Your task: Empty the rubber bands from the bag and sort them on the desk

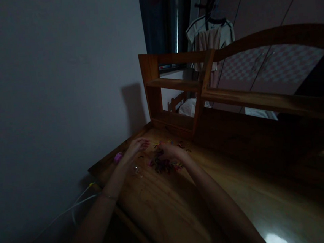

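In the head view, the right hand (169, 151) reaches into a dark, multicoloured heap of small pieces (164, 166) on the brown wooden worktop (163, 197); its grip is hidden. The left hand (139, 144) extends loose, seemingly unladen fingers. Most pieces lie heaped, so much seems left.

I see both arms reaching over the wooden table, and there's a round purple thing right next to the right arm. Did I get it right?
Almost! The purple thing is next to the left arm, not the right arm; the head view shows it. Both arms do reach over the wooden table.
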Demonstrator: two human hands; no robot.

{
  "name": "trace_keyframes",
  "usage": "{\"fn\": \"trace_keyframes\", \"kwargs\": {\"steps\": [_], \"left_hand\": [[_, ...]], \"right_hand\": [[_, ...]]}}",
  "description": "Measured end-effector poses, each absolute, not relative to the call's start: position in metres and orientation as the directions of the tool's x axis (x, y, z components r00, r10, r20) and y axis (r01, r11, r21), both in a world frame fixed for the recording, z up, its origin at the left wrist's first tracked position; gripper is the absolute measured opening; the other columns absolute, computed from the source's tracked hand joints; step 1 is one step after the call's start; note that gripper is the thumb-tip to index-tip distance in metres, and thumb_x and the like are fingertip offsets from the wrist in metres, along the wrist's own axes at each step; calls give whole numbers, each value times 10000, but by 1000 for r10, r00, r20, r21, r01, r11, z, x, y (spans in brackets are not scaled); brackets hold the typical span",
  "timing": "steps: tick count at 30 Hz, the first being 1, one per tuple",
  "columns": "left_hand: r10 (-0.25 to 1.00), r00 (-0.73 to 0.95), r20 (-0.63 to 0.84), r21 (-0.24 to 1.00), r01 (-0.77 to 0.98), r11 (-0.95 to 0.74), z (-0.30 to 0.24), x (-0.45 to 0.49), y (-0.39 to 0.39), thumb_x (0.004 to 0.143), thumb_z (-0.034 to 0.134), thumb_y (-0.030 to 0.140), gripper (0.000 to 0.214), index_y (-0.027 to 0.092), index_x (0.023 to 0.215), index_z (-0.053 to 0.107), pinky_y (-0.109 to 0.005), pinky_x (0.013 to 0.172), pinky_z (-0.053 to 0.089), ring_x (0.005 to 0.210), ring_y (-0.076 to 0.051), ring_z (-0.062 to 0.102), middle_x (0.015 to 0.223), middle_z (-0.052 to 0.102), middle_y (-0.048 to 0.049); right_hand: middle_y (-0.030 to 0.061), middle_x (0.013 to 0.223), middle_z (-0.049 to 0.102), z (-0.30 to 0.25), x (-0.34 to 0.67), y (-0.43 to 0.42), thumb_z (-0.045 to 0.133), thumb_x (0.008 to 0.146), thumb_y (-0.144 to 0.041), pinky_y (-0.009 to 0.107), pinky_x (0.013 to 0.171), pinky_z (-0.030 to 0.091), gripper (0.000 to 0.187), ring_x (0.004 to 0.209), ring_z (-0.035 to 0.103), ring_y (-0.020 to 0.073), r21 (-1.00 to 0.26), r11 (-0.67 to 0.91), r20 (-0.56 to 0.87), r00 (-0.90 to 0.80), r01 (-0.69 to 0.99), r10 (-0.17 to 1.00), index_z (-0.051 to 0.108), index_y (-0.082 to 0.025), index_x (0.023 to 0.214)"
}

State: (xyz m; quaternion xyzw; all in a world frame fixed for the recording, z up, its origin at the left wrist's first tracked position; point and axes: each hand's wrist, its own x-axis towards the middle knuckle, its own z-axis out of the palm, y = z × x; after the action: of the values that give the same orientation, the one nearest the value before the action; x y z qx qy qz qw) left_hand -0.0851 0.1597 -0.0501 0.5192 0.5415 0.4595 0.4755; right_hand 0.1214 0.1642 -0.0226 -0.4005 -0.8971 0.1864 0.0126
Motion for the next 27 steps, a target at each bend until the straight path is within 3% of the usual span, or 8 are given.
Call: {"fn": "trace_keyframes", "kwargs": {"steps": [2, 5, 10, 13, 17, 19, 22, 27], "left_hand": [[999, -23, -31, 992, 121, 34, -56, -87, 164, 810, 606, 317, 182, 153, 824, 685, -321, 759, 528, 807, -187, 657, 833, 706, -80], [999, -20, -28, 993, 114, 30, -65, -90, 171, 751, 625, 338, 234, 151, 869, 700, -315, 754, 527, 827, -200, 662, 886, 716, -95], [999, -14, -41, 991, 126, 43, -76, -95, 181, 717, 636, 396, 322, 142, 902, 702, -310, 740, 527, 830, -208, 661, 904, 711, -103], [999, -8, -33, 989, 141, 34, -77, -96, 182, 720, 638, 434, 356, 148, 921, 705, -297, 747, 519, 881, -215, 655, 969, 710, -111], [999, 7, -31, 987, 159, 30, -76, -94, 181, 712, 653, 468, 395, 147, 936, 710, -290, 718, 510, 882, -216, 650, 1006, 707, -116], [999, 4, -32, 987, 159, 31, -76, -93, 182, 706, 658, 469, 390, 148, 921, 712, -290, 701, 509, 869, -216, 652, 1003, 708, -115], [999, 3, -38, 986, 160, 37, -77, -93, 183, 694, 665, 456, 366, 147, 884, 713, -291, 686, 508, 855, -216, 653, 994, 709, -115], [998, 17, -63, 984, 168, 59, -76, -92, 182, 719, 647, 430, 362, 131, 915, 708, -270, 674, 501, 845, -202, 651, 1005, 704, -127]], "right_hand": [[103, 1090, 688, -18, 127, 171, 596, 851, -257, 241, 750, 452, 268, 961, 643, 214, -374, 601, -62, -666, 706, 744, 649, -161, 1095], [92, 1115, 681, -11, 141, 181, 503, 930, -320, 236, 757, 444, 285, 970, 636, 197, -417, 585, -6, -646, 695, 763, 635, -168, 1133], [65, 1190, 659, -8, 169, 193, 508, 926, -487, 241, 810, 455, 416, 1022, 628, 195, -462, 532, -57, -622, 710, 781, 602, -223, 1234], [85, 1264, 614, -12, 184, 195, 643, 821, -530, 266, 859, 459, 581, 1092, 603, 228, -438, 470, -119, -567, 767, 815, 547, -237, 1312], [177, 1302, 548, -18, 191, 193, 852, 528, -531, 370, 834, 492, 925, 1103, 587, 346, -331, 356, -231, -441, 874, 867, 525, -208, 1330], [214, 1326, 504, -23, 185, 190, 882, 473, -481, 381, 806, 504, 986, 1097, 587, 366, -287, 322, -254, -396, 902, 882, 510, -185, 1337], [199, 1316, 517, -29, 166, 185, 847, 561, -392, 312, 771, 502, 864, 1073, 607, 311, -282, 332, -232, -400, 900, 887, 509, -175, 1325], [138, 1038, 686, -32, 141, 185, 682, 766, -277, 225, 690, 446, 330, 925, 647, 225, -344, 416, -141, -484, 842, 863, 681, -125, 1059]]}}
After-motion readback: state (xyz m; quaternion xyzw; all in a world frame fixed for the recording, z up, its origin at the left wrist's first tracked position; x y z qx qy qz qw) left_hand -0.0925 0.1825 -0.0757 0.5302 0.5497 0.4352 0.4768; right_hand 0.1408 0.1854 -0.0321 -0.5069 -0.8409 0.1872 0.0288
